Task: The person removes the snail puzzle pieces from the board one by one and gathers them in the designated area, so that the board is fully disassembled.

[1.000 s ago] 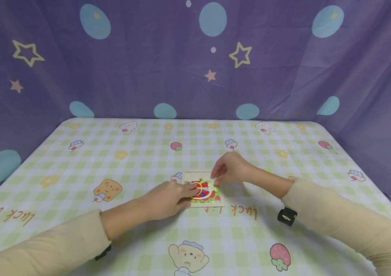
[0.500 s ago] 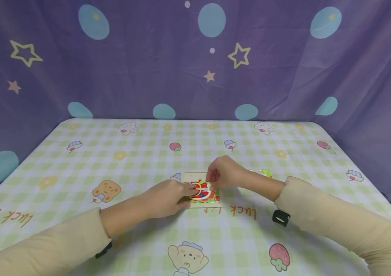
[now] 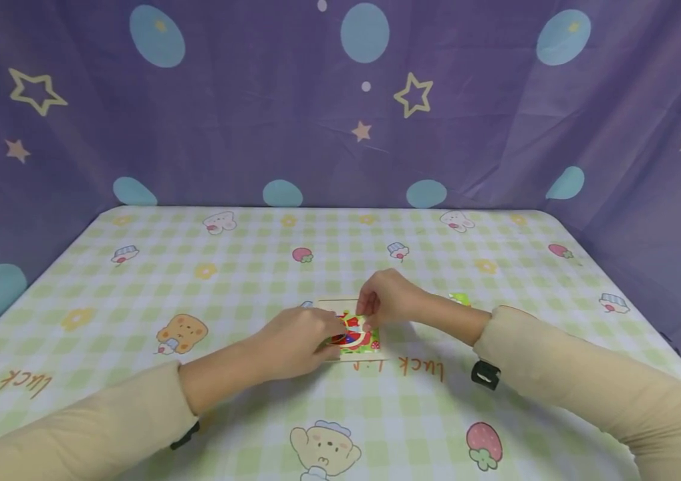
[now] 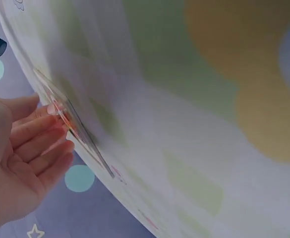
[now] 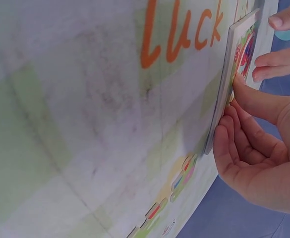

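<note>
A small wooden jigsaw board (image 3: 349, 354) with a red, green and yellow picture lies on the table between my hands. My left hand (image 3: 301, 341) reaches over its left part, and the fingers look nearly straight in the left wrist view, the tips at the picture. At the right side of the picture my right hand (image 3: 391, 300) pinches a small puzzle piece between thumb and curled fingers. Most of that piece is hidden by the fingers. The right wrist view shows the right thumb (image 5: 259, 101) against the board's face and the other fingers curled by its edge.
Several loose puzzle pieces (image 5: 182, 176) lie on the tablecloth beyond the right hand; one green piece (image 3: 459, 298) shows behind the right forearm. The checked tablecloth (image 3: 244, 421) has printed cartoons. A purple curtain (image 3: 226, 120) hangs behind the table.
My right hand has moved slightly left and down over the picture with its pinched piece. The left fingers have shifted a little on the board's left part. The view has turned slightly.
</note>
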Demonstrator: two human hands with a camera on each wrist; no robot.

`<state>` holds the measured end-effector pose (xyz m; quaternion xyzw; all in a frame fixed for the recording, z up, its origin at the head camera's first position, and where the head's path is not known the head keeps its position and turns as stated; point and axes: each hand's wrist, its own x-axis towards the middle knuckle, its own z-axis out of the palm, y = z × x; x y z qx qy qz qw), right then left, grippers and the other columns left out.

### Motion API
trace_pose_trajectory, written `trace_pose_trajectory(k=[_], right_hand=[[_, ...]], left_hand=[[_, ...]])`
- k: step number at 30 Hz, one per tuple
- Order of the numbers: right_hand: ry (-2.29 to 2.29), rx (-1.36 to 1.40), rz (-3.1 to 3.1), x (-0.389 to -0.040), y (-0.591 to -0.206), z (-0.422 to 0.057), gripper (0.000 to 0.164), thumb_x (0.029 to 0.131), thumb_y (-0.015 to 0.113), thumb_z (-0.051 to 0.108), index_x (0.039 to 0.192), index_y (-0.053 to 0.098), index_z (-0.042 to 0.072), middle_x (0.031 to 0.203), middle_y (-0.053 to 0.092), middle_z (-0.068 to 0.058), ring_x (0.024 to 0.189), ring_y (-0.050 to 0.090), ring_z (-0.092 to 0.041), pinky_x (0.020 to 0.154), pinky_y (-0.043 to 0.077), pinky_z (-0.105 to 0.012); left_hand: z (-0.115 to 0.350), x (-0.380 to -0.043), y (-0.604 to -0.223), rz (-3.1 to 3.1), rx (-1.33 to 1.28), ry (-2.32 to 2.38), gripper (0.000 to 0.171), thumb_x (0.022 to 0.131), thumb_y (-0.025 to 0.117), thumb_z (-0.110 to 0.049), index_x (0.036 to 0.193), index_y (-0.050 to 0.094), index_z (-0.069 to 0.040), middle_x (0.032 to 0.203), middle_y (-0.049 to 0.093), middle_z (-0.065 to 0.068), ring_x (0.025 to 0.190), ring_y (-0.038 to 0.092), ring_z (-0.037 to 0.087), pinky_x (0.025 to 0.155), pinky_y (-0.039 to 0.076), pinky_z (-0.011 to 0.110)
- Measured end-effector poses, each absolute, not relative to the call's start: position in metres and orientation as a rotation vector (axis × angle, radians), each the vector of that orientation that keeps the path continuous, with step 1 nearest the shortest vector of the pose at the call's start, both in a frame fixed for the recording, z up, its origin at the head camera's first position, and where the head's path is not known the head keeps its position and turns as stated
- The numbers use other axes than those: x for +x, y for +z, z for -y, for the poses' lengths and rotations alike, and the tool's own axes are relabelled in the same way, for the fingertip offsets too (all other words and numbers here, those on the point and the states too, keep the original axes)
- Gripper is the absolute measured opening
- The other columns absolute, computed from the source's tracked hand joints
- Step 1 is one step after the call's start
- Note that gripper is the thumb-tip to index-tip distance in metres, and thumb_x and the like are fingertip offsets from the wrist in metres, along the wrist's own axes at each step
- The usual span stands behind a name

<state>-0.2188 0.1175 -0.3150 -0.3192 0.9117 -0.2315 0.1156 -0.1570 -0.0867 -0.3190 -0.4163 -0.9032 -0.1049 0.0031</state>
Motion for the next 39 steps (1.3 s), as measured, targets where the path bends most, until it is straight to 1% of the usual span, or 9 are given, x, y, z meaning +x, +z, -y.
trace_pose_trajectory(k=[3, 7, 9, 12, 16, 23, 29, 39], right_hand=[[-0.680, -0.923, -2.668, -0.2194, -0.3157, -0.1177, 0.016, 0.068, 0.085, 0.007, 0.078, 0.073, 0.005, 0.071, 0.072, -0.004, 0.060, 0.058, -0.003, 0.059, 0.049, -0.013], [-0.684, -0.903, -2.658, -0.2204, -0.3160, -0.1179, 0.016, 0.068, 0.085, 0.006, 0.078, 0.073, 0.005, 0.072, 0.072, -0.004, 0.061, 0.059, -0.003, 0.061, 0.050, -0.014], [-0.689, -0.892, -2.650, -0.2208, -0.3149, -0.1183, 0.015, 0.069, 0.084, 0.006, 0.078, 0.073, 0.006, 0.073, 0.072, -0.004, 0.062, 0.060, -0.004, 0.062, 0.051, -0.014], [-0.698, -0.903, -2.637, -0.2207, -0.3126, -0.1186, 0.015, 0.069, 0.084, 0.006, 0.077, 0.072, 0.007, 0.072, 0.071, -0.002, 0.063, 0.060, -0.003, 0.064, 0.052, -0.015], [-0.712, -0.922, -2.629, -0.2202, -0.3108, -0.1190, 0.014, 0.068, 0.084, 0.006, 0.075, 0.072, 0.008, 0.071, 0.070, 0.001, 0.063, 0.060, -0.003, 0.064, 0.053, -0.016], [-0.673, -0.835, -2.638, -0.2224, -0.3150, -0.1175, 0.016, 0.069, 0.083, 0.005, 0.079, 0.071, 0.007, 0.076, 0.072, -0.004, 0.066, 0.061, -0.006, 0.065, 0.052, -0.016], [-0.673, -0.770, -2.631, -0.2191, -0.3132, -0.1158, 0.019, 0.070, 0.083, 0.005, 0.081, 0.069, 0.006, 0.080, 0.071, -0.005, 0.068, 0.061, -0.007, 0.066, 0.051, -0.016], [-0.743, -0.795, -2.603, -0.2134, -0.3103, -0.1184, 0.018, 0.071, 0.081, 0.004, 0.081, 0.067, 0.009, 0.076, 0.068, -0.002, 0.066, 0.058, -0.005, 0.065, 0.049, -0.016]], left_hand=[[0.0867, -0.1550, -0.3196, 2.861, -1.361, -0.415, 0.031, 0.090, 0.067, -0.025, 0.118, 0.068, -0.012, 0.119, 0.070, 0.001, 0.112, 0.067, 0.016, 0.094, 0.055, 0.036], [0.0884, -0.1518, -0.3216, 2.926, -1.437, -0.448, 0.041, 0.094, 0.062, -0.032, 0.131, 0.060, -0.015, 0.136, 0.061, 0.001, 0.128, 0.056, 0.016, 0.104, 0.049, 0.038], [0.0890, -0.1511, -0.3228, 2.953, -1.465, -0.451, 0.045, 0.094, 0.060, -0.034, 0.135, 0.057, -0.015, 0.141, 0.056, 0.001, 0.133, 0.051, 0.016, 0.108, 0.045, 0.038], [0.0902, -0.1511, -0.3239, 2.967, -1.490, -0.451, 0.047, 0.095, 0.060, -0.034, 0.137, 0.055, -0.014, 0.143, 0.053, 0.001, 0.134, 0.049, 0.016, 0.109, 0.044, 0.038], [0.0898, -0.1537, -0.3232, 2.966, -1.510, -0.468, 0.046, 0.095, 0.059, -0.034, 0.136, 0.056, -0.014, 0.142, 0.053, 0.002, 0.134, 0.049, 0.015, 0.109, 0.044, 0.036], [0.0885, -0.1534, -0.3228, 2.993, -1.493, -0.483, 0.047, 0.094, 0.061, -0.034, 0.136, 0.056, -0.013, 0.141, 0.053, 0.004, 0.132, 0.050, 0.017, 0.108, 0.045, 0.036], [0.0870, -0.1522, -0.3232, 2.988, -1.475, -0.468, 0.048, 0.093, 0.062, -0.035, 0.136, 0.056, -0.013, 0.141, 0.054, 0.005, 0.132, 0.051, 0.018, 0.108, 0.045, 0.035], [0.0861, -0.1510, -0.3216, 2.970, -1.479, -0.440, 0.049, 0.093, 0.062, -0.035, 0.136, 0.056, -0.013, 0.141, 0.054, 0.006, 0.131, 0.052, 0.020, 0.107, 0.046, 0.036]])
